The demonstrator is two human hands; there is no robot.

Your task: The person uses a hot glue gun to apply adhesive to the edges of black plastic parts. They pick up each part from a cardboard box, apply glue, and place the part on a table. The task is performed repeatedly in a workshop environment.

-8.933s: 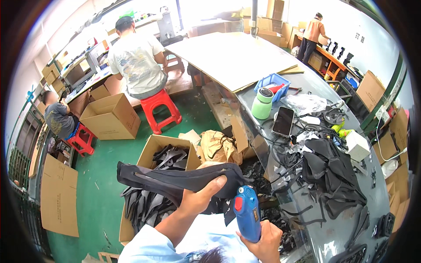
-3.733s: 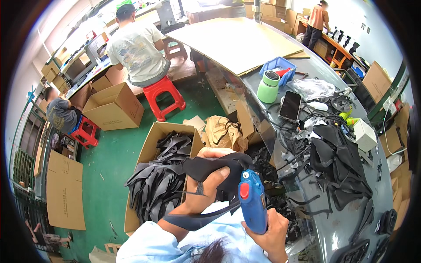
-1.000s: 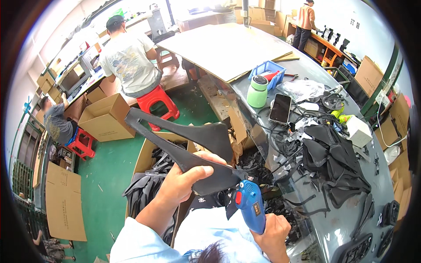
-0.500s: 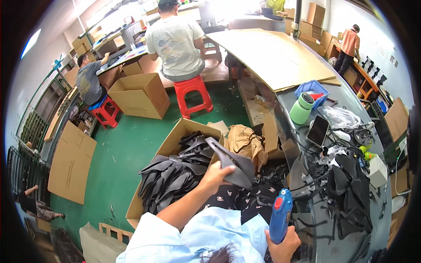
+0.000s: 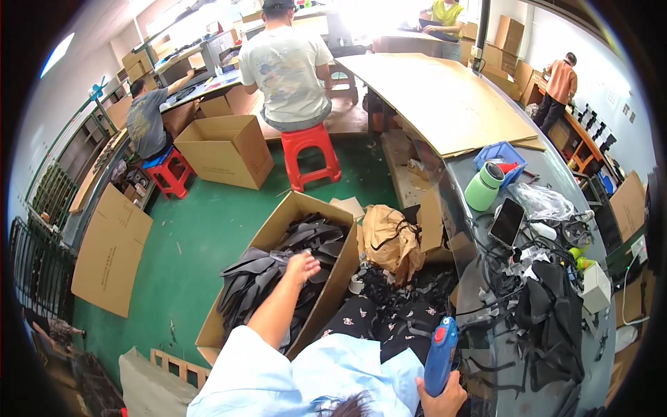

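My left hand (image 5: 303, 267) is over a cardboard box (image 5: 325, 304) heaped with flat black pieces (image 5: 258, 278), its fingers apart and nothing visible in them. The pieces are dark, thin and pointed, lying loosely over one another. My right hand (image 5: 445, 397) is wrapped round the lower end of a blue handheld tool (image 5: 438, 361) with a red button. The tool stands nearly upright beside my lap; its exact kind I cannot make out. Black scraps (image 5: 403, 299) lie in a heap beyond my knees.
A metal table (image 5: 479, 379) at my right carries black straps, black fabric (image 5: 552, 326), a phone (image 5: 507, 222), a green bottle (image 5: 484, 186) and a blue bin (image 5: 499, 154). A brown bag (image 5: 389, 240) stands past the box. Several other people work farther off.
My left hand has moved left over the box and let go of the black piece it held. My right hand still grips the blue tool, slightly lower.
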